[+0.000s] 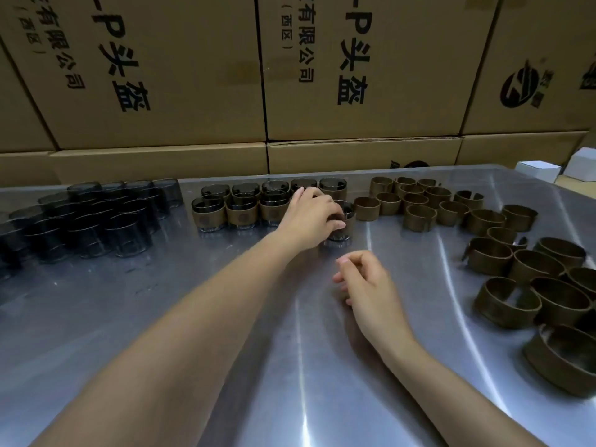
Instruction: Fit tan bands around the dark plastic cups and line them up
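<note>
Currently a banded cup (342, 225) is gripped by left-hand fingers (335, 221) beside eight banded cups (242, 208); right hand (367, 282) loosely curled, holding nothing; loose bands (419, 201) crowded rightward on bench (225, 317).

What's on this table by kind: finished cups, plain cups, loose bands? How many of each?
Banded cups: 9 in view, one of them gripped by the left hand, which may hide more
Loose tan bands: about 21
Bare dark cups: too dark and crowded to count
Total counted: about 30
</note>
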Demonstrator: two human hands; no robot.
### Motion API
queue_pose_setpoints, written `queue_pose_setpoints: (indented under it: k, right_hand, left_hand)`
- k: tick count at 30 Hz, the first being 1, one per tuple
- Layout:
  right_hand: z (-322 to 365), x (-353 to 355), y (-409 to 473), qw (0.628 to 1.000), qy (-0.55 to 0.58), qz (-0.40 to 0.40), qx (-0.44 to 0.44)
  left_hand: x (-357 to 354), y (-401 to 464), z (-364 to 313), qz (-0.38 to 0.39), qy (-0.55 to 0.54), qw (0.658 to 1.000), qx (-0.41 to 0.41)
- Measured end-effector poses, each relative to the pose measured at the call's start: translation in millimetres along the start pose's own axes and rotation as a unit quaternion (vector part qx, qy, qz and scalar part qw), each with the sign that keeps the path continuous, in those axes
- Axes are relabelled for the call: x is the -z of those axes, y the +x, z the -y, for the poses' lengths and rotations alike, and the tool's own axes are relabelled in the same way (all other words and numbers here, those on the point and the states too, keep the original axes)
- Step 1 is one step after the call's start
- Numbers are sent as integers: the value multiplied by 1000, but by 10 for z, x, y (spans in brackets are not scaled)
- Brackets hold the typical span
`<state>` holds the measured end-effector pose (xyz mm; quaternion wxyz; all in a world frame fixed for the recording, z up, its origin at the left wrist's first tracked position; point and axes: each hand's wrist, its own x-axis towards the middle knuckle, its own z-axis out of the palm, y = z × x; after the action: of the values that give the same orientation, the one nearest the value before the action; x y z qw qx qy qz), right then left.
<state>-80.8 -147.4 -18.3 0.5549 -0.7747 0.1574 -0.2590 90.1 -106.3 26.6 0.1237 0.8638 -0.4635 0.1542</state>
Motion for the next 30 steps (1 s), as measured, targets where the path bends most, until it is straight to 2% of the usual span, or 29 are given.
queue_pose_setpoints:
  k: [3,7,15,30]
  right_hand:
    - [3,9,-2,1000,-2,7,-9]
    - [30,17,-28,1000,4,16,-12]
    - [45,7,-23,1000,-1,25,-18]
    - [52,17,-30,999,-28,24,-12]
  left_hand:
    - [-33,242,52,15,15,1000,5]
    - [-91,409,153,11,-19,999,25]
    - [-153,586,156,-4,1,1000,19]
    - [-139,326,311,-44,-26,998,36]
